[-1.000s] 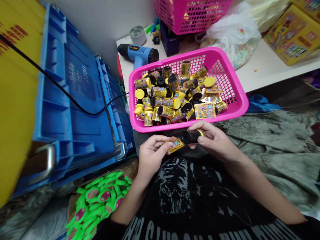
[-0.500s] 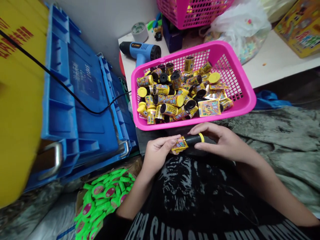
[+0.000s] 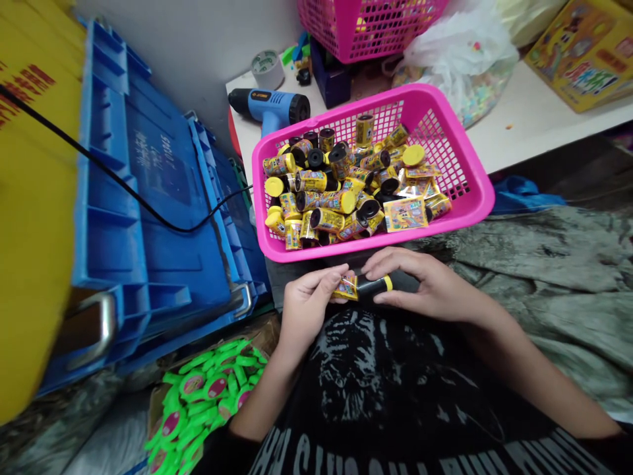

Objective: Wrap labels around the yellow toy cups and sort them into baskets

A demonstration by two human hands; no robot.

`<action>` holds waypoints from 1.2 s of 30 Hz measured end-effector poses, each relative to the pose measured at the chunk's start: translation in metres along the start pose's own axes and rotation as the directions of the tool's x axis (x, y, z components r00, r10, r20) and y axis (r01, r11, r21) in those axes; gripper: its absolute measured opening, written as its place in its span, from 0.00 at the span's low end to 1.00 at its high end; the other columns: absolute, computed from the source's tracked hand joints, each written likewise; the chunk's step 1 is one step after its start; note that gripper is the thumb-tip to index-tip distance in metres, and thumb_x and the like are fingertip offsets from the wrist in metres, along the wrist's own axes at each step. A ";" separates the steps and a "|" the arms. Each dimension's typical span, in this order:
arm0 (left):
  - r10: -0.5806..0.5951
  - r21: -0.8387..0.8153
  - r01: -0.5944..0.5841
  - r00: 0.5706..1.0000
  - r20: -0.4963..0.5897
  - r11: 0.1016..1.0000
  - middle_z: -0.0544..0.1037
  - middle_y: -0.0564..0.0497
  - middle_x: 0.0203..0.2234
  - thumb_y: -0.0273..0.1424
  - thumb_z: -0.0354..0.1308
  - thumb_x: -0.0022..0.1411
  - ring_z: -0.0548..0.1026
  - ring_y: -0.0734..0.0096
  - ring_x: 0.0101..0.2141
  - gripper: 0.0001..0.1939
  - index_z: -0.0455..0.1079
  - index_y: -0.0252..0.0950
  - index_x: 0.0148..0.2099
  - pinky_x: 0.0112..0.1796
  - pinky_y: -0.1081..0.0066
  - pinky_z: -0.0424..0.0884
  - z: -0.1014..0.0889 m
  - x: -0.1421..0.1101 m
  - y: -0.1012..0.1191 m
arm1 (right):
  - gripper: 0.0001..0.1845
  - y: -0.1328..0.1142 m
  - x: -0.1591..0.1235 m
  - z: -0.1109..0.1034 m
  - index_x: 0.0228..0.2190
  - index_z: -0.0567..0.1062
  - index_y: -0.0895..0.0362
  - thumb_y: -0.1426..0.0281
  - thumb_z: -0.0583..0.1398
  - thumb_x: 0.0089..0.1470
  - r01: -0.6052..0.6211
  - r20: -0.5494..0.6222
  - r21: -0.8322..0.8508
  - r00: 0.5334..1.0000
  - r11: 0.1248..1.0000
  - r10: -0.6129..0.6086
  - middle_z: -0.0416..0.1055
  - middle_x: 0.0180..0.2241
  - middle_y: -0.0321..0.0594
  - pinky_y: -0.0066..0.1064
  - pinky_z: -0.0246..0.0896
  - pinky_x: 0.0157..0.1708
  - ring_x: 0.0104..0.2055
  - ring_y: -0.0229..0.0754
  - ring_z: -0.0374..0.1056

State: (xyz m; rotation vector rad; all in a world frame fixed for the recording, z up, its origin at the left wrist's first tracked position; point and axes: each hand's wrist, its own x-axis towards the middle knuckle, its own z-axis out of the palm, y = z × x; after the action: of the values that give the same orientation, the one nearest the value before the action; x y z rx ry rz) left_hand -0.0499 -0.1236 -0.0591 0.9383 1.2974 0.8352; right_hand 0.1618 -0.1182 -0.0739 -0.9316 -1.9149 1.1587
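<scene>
My right hand grips a small black canister with a yellow cap, held sideways just above my lap. Pinched in the fingers of my left hand is a yellow printed label sleeve, which sits over the canister's left end. Both hands are close together, just in front of a pink mesh basket filled with several black and yellow canisters and loose printed labels.
Blue plastic crates stand to the left with a black cable across them. A blue heat gun, tape roll, second pink basket and white bag sit on the white shelf. Green round toys lie lower left.
The label sleeve in my left hand has slid further onto the black canister, and my two hands have come closer together.
</scene>
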 end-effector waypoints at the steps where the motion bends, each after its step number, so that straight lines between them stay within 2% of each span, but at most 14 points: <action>1: -0.001 0.006 0.001 1.000 0.009 1.000 0.83 0.46 0.35 0.41 0.62 0.56 0.81 0.63 0.34 0.16 0.79 0.36 0.41 0.31 0.71 0.78 0.000 0.000 0.000 | 0.13 0.000 0.000 0.000 0.41 0.72 0.55 0.69 0.64 0.53 0.016 0.001 0.002 1.000 1.000 -0.016 0.74 0.41 0.41 0.32 0.66 0.46 0.44 0.41 0.71; 5: 0.013 0.036 -0.015 0.999 0.046 0.999 0.83 0.47 0.35 0.40 0.63 0.55 0.81 0.65 0.34 0.14 0.79 0.36 0.40 0.34 0.70 0.78 0.001 -0.001 0.005 | 0.14 0.001 0.000 0.001 0.41 0.72 0.56 0.69 0.65 0.52 -0.002 -0.051 -0.067 0.999 0.998 -0.001 0.74 0.40 0.41 0.30 0.67 0.43 0.41 0.41 0.72; 10: 0.016 -0.023 -0.013 0.986 0.167 1.000 0.83 0.50 0.35 0.28 0.71 0.43 0.80 0.68 0.34 0.19 0.77 0.37 0.42 0.37 0.71 0.76 -0.001 0.003 0.008 | 0.15 -0.001 0.002 0.011 0.42 0.73 0.56 0.68 0.65 0.52 0.041 -0.120 -0.097 0.991 0.994 -0.053 0.74 0.40 0.42 0.31 0.66 0.44 0.43 0.41 0.71; 13: 0.056 -0.047 -0.049 0.984 0.171 0.998 0.82 0.51 0.33 0.25 0.71 0.43 0.79 0.70 0.34 0.17 0.76 0.36 0.39 0.37 0.73 0.75 -0.002 0.003 0.007 | 0.20 -0.003 0.002 0.013 0.45 0.72 0.54 0.61 0.65 0.52 0.044 -0.105 0.066 0.994 0.997 -0.037 0.71 0.44 0.44 0.33 0.65 0.46 0.48 0.44 0.68; 15: 0.070 -0.088 -0.053 0.976 0.204 0.995 0.82 0.51 0.34 0.25 0.70 0.45 0.79 0.71 0.34 0.17 0.76 0.36 0.40 0.36 0.74 0.74 -0.001 0.001 0.008 | 0.21 -0.004 0.001 0.014 0.49 0.70 0.53 0.56 0.58 0.57 -0.048 -0.084 0.226 0.994 0.973 0.068 0.68 0.49 0.45 0.35 0.64 0.49 0.52 0.46 0.66; 17: 0.075 -0.142 -0.037 0.959 0.273 0.989 0.82 0.51 0.36 0.24 0.70 0.46 0.79 0.72 0.35 0.16 0.76 0.38 0.40 0.38 0.75 0.74 0.001 -0.002 0.008 | 0.21 -0.003 0.002 0.015 0.51 0.69 0.52 0.56 0.52 0.61 -0.153 -0.007 0.374 0.986 0.914 0.168 0.67 0.50 0.44 0.38 0.61 0.51 0.53 0.46 0.64; 19: 0.083 -0.184 -0.021 0.938 0.337 0.983 0.82 0.52 0.38 0.22 0.70 0.46 0.79 0.73 0.36 0.16 0.77 0.40 0.40 0.39 0.76 0.74 0.005 -0.005 0.008 | 0.22 -0.001 0.004 0.020 0.49 0.70 0.54 0.53 0.53 0.60 -0.188 0.067 0.504 0.982 0.843 0.179 0.69 0.47 0.43 0.38 0.61 0.50 0.50 0.45 0.66; 21: 0.101 -0.208 -0.024 0.924 0.368 0.978 0.82 0.54 0.37 0.21 0.69 0.47 0.79 0.74 0.36 0.17 0.78 0.42 0.39 0.39 0.78 0.73 0.009 -0.007 0.009 | 0.24 0.002 0.007 0.027 0.43 0.72 0.55 0.50 0.56 0.56 -0.144 0.056 0.615 0.989 0.776 0.138 0.68 0.42 0.42 0.36 0.63 0.45 0.45 0.43 0.67; 24: 0.125 -0.218 -0.042 0.917 0.380 0.975 0.81 0.56 0.36 0.20 0.69 0.47 0.78 0.76 0.37 0.18 0.78 0.44 0.39 0.40 0.79 0.72 0.012 -0.009 0.009 | 0.20 0.006 0.009 0.037 0.34 0.73 0.56 0.52 0.61 0.52 -0.047 -0.064 0.666 0.991 0.745 0.119 0.65 0.37 0.39 0.31 0.64 0.38 0.38 0.38 0.65; 26: 0.116 -0.231 -0.024 0.912 0.394 0.973 0.81 0.56 0.35 0.21 0.69 0.47 0.77 0.76 0.36 0.17 0.77 0.43 0.40 0.40 0.79 0.71 0.013 -0.009 0.007 | 0.19 0.008 0.008 0.040 0.32 0.72 0.56 0.53 0.63 0.50 -0.034 -0.094 0.673 0.987 0.739 0.131 0.63 0.36 0.37 0.28 0.63 0.36 0.36 0.37 0.64; 30: 0.093 -0.336 0.068 0.892 0.442 0.939 0.76 0.52 0.39 0.30 0.63 0.58 0.74 0.75 0.34 0.14 0.71 0.43 0.47 0.35 0.76 0.70 0.014 -0.009 0.000 | 0.27 0.007 0.006 0.036 0.41 0.72 0.55 0.47 0.50 0.58 -0.095 -0.025 0.752 0.985 0.652 0.173 0.64 0.40 0.42 0.31 0.65 0.32 0.36 0.40 0.66; 32: 0.103 -0.395 0.101 0.879 0.465 0.913 0.72 0.51 0.41 0.32 0.59 0.61 0.71 0.75 0.36 0.13 0.68 0.43 0.49 0.34 0.76 0.68 0.014 -0.012 -0.002 | 0.29 0.003 0.005 0.031 0.46 0.71 0.55 0.47 0.46 0.59 -0.121 0.000 0.689 0.986 0.715 0.167 0.65 0.43 0.44 0.33 0.67 0.34 0.38 0.42 0.68; 34: 0.109 -0.408 0.120 0.861 0.496 0.905 0.69 0.52 0.41 0.33 0.57 0.63 0.69 0.76 0.36 0.12 0.66 0.44 0.49 0.35 0.77 0.67 0.014 -0.015 0.002 | 0.29 -0.004 0.002 0.020 0.48 0.71 0.56 0.48 0.48 0.60 -0.093 -0.027 0.510 0.992 0.855 0.124 0.67 0.45 0.45 0.36 0.66 0.41 0.42 0.44 0.69; 36: 0.109 -0.333 0.085 0.845 0.523 0.939 0.67 0.51 0.43 0.33 0.54 0.65 0.68 0.76 0.37 0.11 0.64 0.46 0.50 0.36 0.76 0.66 0.012 -0.015 0.013 | 0.27 -0.014 -0.002 0.001 0.50 0.70 0.55 0.50 0.49 0.61 -0.012 -0.074 0.300 0.997 0.954 0.036 0.70 0.45 0.45 0.37 0.64 0.46 0.46 0.45 0.68</action>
State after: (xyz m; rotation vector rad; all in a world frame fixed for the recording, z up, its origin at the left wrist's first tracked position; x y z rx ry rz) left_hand -0.0397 -0.1332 -0.0413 0.8159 0.6297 0.7088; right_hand 0.1586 -0.1250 -0.0623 -0.8223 -1.6119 1.3604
